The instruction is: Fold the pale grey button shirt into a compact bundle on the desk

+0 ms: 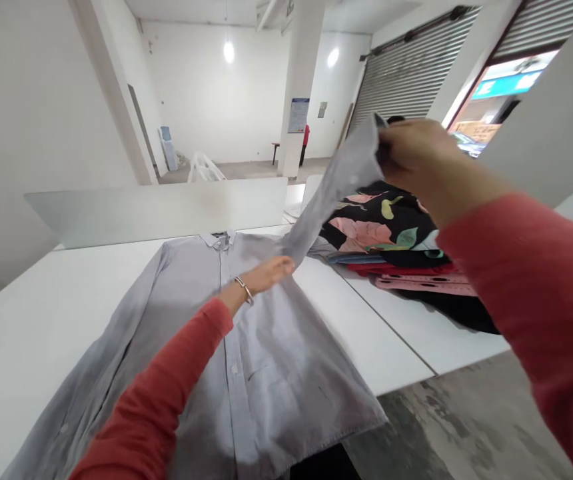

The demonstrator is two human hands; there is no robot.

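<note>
A pale grey button-front shirt (pixel 246 353) lies face up and spread on the white table (pixel 46 333), collar at the far end. My right hand (pixel 416 160) is raised high and shut on the cuff end of one shirt sleeve (pixel 336 187), lifting it in a taut slant across the table. My left hand (pixel 264 277), with a metal bangle (pixel 244 290) on the wrist, rests flat and open on the shirt's upper chest, next to where that sleeve rises. Red sleeves cover both my forearms.
A pile of folded clothes (pixel 386 233) in black, floral, red and pink stands on the table to the right. A pale divider panel (pixel 156 210) runs along the far table edge. Beyond it are a white chair (pixel 205 170) and a distant person (pixel 305 143). The concrete floor (pixel 456 420) shows at lower right.
</note>
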